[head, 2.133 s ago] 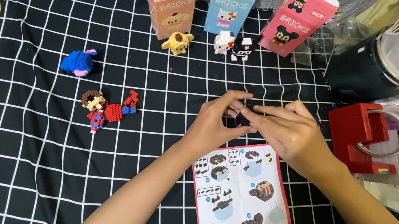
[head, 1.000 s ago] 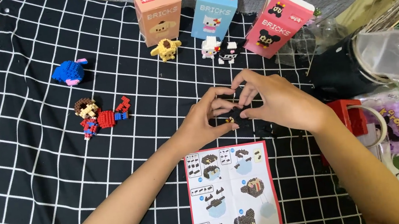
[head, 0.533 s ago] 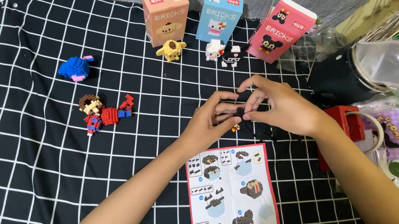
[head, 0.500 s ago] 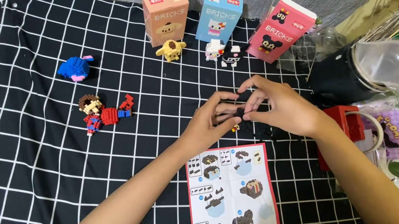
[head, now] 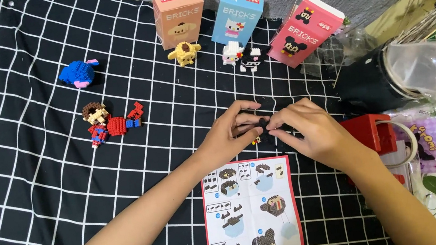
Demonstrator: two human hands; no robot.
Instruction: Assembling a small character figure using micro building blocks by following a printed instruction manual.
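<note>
My left hand (head: 228,132) and my right hand (head: 309,130) meet fingertip to fingertip over the black grid cloth (head: 40,179). Between the fingertips sits a small black brick piece (head: 260,129); both hands pinch it. A tiny yellow bit (head: 256,140) shows just under the fingers. Directly below the hands lies a red-edged instruction sheet (head: 252,213) with pictures of building steps.
Behind stand an orange box (head: 179,14), a blue box (head: 237,14) and a tilted pink box (head: 304,29), with a yellow figure (head: 184,53), white figure (head: 232,53) and black-white figure (head: 251,58). Left: blue figure (head: 78,73), red-blue figure (head: 108,123). Right: red box (head: 370,133), black container (head: 367,86).
The hands stayed together on the small black piece and dropped lower toward the cloth. The view shifted slightly, so the boxes and figures sit a little differently in frame.
</note>
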